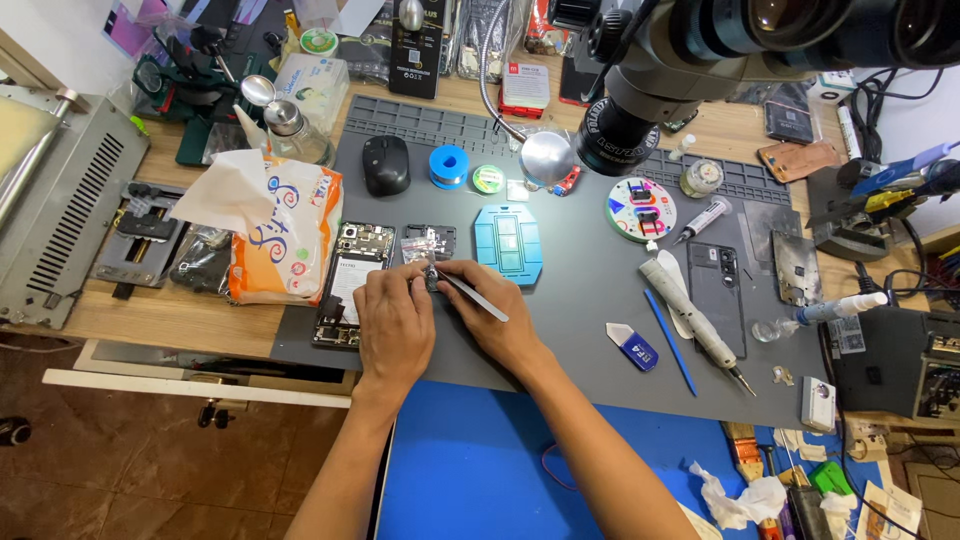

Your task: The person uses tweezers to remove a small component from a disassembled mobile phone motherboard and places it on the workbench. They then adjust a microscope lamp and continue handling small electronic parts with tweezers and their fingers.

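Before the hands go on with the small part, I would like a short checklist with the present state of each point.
1. Left hand pinches the small dark part: ok.
2. Right hand holds the thin metal tweezers: ok.
3. Tweezer tip meets the part: cannot tell.
4. Opened black phone lies flat on the grey work mat: ok.
5. Part sits under the black microscope: not ok.

A black computer mouse [386,164] lay on the grey mat [580,290] near a blue solder spool [449,166]. A tissue pack [283,232] stood at the mat's left edge; a microscope [690,60] hung overhead.
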